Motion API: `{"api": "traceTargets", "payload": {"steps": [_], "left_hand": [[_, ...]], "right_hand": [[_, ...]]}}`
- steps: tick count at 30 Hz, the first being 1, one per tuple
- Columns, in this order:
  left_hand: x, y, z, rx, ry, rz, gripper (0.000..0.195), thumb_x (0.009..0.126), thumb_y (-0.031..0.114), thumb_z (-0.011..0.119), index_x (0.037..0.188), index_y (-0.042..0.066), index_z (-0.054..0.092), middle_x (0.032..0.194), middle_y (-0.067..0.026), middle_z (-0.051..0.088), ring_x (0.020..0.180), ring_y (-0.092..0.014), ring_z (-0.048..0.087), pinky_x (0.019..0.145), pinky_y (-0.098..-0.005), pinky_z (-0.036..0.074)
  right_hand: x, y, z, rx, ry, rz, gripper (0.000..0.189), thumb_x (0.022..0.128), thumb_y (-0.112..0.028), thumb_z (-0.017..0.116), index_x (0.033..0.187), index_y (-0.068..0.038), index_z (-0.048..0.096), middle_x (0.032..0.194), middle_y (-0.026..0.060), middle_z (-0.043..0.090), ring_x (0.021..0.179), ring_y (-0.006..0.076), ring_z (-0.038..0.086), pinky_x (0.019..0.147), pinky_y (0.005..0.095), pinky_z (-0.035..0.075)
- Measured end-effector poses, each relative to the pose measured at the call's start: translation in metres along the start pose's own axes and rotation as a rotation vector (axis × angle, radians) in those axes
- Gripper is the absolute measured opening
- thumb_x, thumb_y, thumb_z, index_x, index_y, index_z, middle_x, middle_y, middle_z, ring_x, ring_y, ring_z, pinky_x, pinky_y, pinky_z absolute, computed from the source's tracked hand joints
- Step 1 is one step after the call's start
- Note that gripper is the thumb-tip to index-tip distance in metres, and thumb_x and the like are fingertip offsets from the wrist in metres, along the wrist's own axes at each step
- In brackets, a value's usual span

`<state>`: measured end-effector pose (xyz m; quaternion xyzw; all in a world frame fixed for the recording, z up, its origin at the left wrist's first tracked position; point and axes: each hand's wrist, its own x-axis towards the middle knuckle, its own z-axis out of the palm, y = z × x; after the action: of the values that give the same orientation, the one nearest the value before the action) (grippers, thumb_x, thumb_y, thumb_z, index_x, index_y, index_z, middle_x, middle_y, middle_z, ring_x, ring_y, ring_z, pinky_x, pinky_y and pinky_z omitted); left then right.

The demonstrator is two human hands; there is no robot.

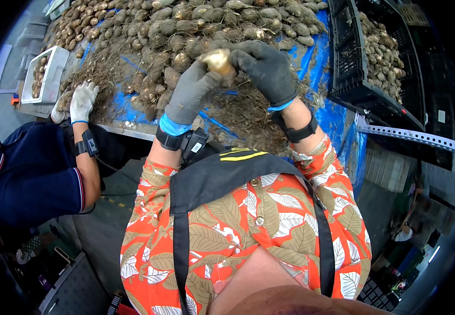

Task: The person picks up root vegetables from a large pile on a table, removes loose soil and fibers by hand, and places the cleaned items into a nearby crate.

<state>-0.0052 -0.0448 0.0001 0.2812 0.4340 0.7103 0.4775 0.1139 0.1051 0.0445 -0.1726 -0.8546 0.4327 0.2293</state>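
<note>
A pale, partly bared taro corm [218, 63] is held up between my two hands, above the near side of the table. My left hand [196, 90], in a grey work glove over a blue one, grips it from the left and below. From the right, the fingers of my right hand [264, 67], in a dark grey glove, close on its other side. Just behind my hands lies a heap of hairy, soil-brown taro corms [180, 31]. Below them, loose root fibres and dirt [255, 114] cover the blue plastic sheet [327, 94].
A black plastic crate [347, 55] with small corms stands at the right. On the left are a white bin [56, 75] of corms and a co-worker's white-gloved hand [83, 100] by a corm. A perforated metal strip [408, 132] juts out below the crate.
</note>
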Motion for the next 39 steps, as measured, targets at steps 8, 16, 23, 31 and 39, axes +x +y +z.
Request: {"api": "traceTargets", "payload": {"steps": [8,16,23,31,39], "left_hand": [[-0.006,-0.011,0.002,-0.124,0.003,-0.047,0.052,0.094,0.017,0.051,0.141,-0.001,0.037,0.131,-0.0117,0.051,0.112,-0.022,0.057,0.089,-0.0345,0.052],[0.001,-0.047,-0.008,-0.527,0.029,-0.019,0.054,0.099,0.039,0.045,0.141,0.006,0.039,0.137,-0.0125,0.046,0.125,-0.029,0.047,0.099,-0.0488,0.045],[-0.003,-0.048,-0.011,-0.404,0.081,-0.067,0.042,0.100,0.033,0.044,0.133,0.007,0.047,0.123,-0.0089,0.056,0.110,-0.022,0.058,0.090,-0.0407,0.051],[0.008,-0.055,-0.006,-0.498,0.154,-0.090,0.036,0.102,0.027,0.040,0.125,0.000,0.049,0.115,-0.0156,0.061,0.095,-0.024,0.064,0.080,-0.0336,0.055],[0.014,-0.038,-0.011,-0.004,0.074,0.166,0.046,0.103,0.031,0.038,0.135,-0.003,0.041,0.128,-0.0184,0.055,0.117,-0.027,0.055,0.098,-0.0368,0.049]], "right_hand": [[0.003,0.045,-0.002,-0.364,-0.077,-0.027,0.023,0.089,-0.029,0.058,0.094,-0.008,0.066,0.089,0.0133,0.065,0.086,0.0312,0.064,0.073,0.0436,0.051],[-0.001,0.036,0.022,-0.345,0.070,-0.036,0.017,0.089,-0.021,0.059,0.095,-0.008,0.066,0.091,0.0131,0.065,0.085,0.0333,0.064,0.071,0.0407,0.051],[-0.004,0.029,0.016,-0.217,-0.147,-0.132,0.026,0.087,-0.031,0.062,0.096,-0.006,0.066,0.086,0.0161,0.065,0.082,0.0354,0.064,0.071,0.0427,0.050],[-0.030,0.045,0.016,0.073,-0.728,-0.314,0.026,0.087,-0.030,0.063,0.095,-0.006,0.064,0.083,0.0172,0.062,0.078,0.0328,0.063,0.069,0.0413,0.049],[-0.009,0.031,-0.004,-0.316,-0.575,-0.092,0.030,0.085,-0.037,0.062,0.100,-0.011,0.063,0.087,0.0127,0.067,0.082,0.0331,0.065,0.073,0.0448,0.049]]}}
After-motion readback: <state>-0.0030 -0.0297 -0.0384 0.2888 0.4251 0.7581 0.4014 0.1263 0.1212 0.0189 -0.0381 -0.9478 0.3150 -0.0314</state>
